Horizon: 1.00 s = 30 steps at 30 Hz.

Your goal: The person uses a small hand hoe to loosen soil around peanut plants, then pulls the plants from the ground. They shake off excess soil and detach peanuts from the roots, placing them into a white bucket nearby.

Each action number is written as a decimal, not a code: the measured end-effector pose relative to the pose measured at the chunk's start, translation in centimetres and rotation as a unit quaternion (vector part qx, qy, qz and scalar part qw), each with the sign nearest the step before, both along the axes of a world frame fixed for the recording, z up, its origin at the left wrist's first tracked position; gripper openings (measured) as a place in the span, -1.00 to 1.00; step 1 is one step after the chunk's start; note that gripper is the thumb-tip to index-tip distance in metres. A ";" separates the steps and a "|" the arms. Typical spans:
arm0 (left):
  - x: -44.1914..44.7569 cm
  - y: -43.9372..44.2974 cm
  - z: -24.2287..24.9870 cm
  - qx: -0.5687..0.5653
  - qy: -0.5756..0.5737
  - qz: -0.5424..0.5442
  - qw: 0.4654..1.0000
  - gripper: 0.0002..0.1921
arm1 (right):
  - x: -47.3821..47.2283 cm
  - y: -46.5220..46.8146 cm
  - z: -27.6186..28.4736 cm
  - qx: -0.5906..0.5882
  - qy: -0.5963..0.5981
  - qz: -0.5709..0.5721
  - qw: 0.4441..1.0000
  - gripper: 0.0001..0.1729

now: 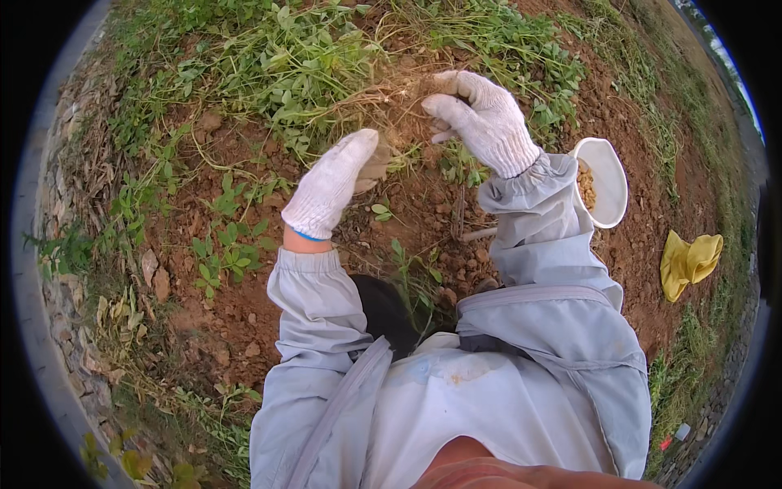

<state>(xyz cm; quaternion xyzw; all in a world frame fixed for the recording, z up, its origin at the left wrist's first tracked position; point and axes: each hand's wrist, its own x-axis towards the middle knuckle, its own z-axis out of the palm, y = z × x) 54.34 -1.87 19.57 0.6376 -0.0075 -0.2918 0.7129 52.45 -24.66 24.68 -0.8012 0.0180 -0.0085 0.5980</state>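
Both my hands wear white knitted gloves. My left hand (336,183) is beside the roots of the pulled plants, its fingers extended and partly blurred; I cannot tell whether it touches anything. Up and to the right, my right hand (479,119) has its fingers curled at the brown, stringy roots (397,101), with thumb and forefinger apart; whether it grips them is unclear. Green leafy plants (293,79) lie in a heap beyond my hands. A white bucket (611,183) with peanuts (585,186) in it is to the right of my right forearm.
Reddish, cloddy soil (244,330) surrounds me, with small plants (226,257) growing at left. A yellow cloth or bag (689,263) lies at right. Stones (76,360) edge the plot beside a paved strip (36,305). A pale stick-like thing (479,234) is near my right sleeve.
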 end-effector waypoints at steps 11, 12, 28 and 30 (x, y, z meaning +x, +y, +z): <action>6.9 0.4 9.2 0.367 -0.724 -0.104 0.575 -0.14 | -0.1 1.0 6.9 0.086 -0.057 0.096 0.990 -0.62; 7.4 -0.8 9.0 0.370 -0.665 -0.130 0.635 -0.22 | -0.1 1.2 7.6 0.081 -0.068 0.098 0.990 -0.62; 4.2 2.7 1.6 -0.153 -0.141 0.405 0.891 -0.27 | -4.9 4.6 -2.4 0.159 0.052 0.073 0.983 -0.59; 3.0 3.6 1.4 -0.156 -0.120 0.446 0.873 -0.32 | -3.9 5.4 -3.5 0.065 0.021 0.067 0.995 -0.52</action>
